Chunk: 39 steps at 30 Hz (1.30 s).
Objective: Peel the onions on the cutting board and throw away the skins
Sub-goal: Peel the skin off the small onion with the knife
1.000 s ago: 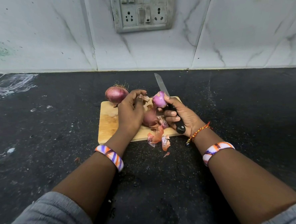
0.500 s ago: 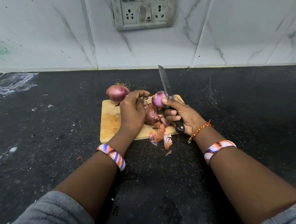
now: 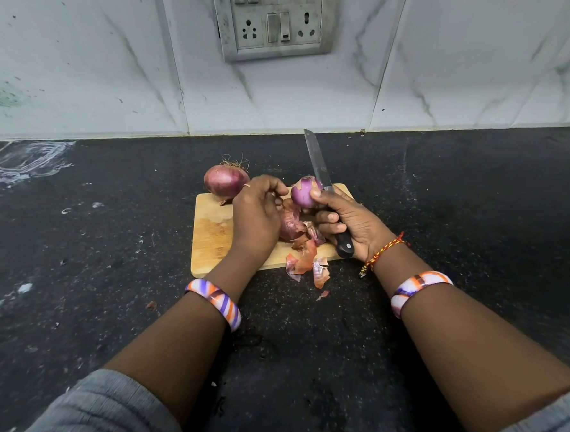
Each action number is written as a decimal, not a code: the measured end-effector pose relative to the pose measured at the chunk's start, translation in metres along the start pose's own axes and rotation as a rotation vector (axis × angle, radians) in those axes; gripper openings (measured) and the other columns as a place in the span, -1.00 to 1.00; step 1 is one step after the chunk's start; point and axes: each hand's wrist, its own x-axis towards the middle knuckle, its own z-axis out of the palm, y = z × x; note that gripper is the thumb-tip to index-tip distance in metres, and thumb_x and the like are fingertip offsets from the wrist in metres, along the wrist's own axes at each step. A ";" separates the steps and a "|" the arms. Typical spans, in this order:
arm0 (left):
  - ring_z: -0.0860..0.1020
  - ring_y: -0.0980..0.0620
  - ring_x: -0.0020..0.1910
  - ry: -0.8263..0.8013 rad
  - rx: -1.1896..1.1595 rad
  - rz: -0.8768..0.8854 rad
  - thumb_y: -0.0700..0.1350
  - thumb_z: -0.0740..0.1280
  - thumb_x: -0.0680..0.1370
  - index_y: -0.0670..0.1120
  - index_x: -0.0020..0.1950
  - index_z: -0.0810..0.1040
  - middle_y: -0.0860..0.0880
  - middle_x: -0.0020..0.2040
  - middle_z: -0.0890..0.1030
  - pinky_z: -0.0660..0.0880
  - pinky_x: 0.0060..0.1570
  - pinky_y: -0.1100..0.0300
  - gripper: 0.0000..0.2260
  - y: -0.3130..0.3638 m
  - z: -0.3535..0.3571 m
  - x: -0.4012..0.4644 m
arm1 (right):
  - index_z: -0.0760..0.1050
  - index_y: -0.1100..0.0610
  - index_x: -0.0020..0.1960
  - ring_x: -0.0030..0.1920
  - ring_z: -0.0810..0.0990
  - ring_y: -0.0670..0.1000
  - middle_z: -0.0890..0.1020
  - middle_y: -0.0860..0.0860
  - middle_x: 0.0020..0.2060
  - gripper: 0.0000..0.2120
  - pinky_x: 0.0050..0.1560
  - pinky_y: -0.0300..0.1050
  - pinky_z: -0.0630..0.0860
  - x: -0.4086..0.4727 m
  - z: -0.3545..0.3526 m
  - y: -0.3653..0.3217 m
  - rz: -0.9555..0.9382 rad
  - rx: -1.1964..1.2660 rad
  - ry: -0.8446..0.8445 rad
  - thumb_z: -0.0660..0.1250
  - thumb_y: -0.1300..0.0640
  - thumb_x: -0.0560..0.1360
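The cutting board (image 3: 211,240) lies on the surface (image 3: 112,259) at the centre of the frame. An unpeeled onion (image 3: 225,183) sits at the board's upper left corner. Right of it, the left hand (image 3: 257,217) is over the board's middle, and the right hand (image 3: 351,225) is over the board's right end. The peeled onion (image 3: 304,192) is at the right hand's fingertips, above the board, with the knife (image 3: 321,180) just right of it, its blade pointing toward the wall (image 3: 101,76) at the top of the frame. Another onion (image 3: 289,225) lies between the hands on the board. Loose skins (image 3: 305,263) spill over the board's lower edge onto the surface. A socket panel (image 3: 273,19) is on the wall at top centre.
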 end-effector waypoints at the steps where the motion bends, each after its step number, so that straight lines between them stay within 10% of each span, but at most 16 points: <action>1: 0.46 0.23 -0.24 -0.004 0.011 0.000 -0.46 0.13 0.48 -0.24 -0.08 0.54 -0.03 -0.16 0.53 0.45 -0.18 0.38 -0.76 0.000 0.000 0.000 | 0.38 0.14 -0.16 -0.65 0.29 -0.18 0.52 -0.03 -0.46 -0.83 -0.69 -0.47 0.16 0.000 0.000 0.000 -0.001 -0.003 0.000 0.15 0.32 0.56; 19: 0.56 0.26 -0.25 0.040 -0.109 0.031 -0.18 0.38 0.40 -0.06 -0.13 0.62 0.07 -0.25 0.59 0.49 -0.17 0.40 -0.92 0.011 -0.004 -0.003 | 0.42 0.17 -0.07 -0.65 0.30 -0.18 0.52 0.01 -0.40 -0.89 -0.70 -0.44 0.18 0.002 -0.003 0.000 0.017 -0.068 -0.015 0.19 0.34 0.54; 39: 0.42 0.19 -0.43 0.057 0.074 0.009 -0.30 0.33 0.36 -0.18 -0.33 0.52 0.00 -0.41 0.51 0.39 -0.38 0.29 -0.92 0.009 0.001 -0.003 | 0.43 0.19 -0.08 -0.63 0.31 -0.19 0.59 0.05 -0.40 -0.89 -0.69 -0.45 0.18 0.000 -0.002 0.001 0.042 -0.084 -0.042 0.19 0.36 0.53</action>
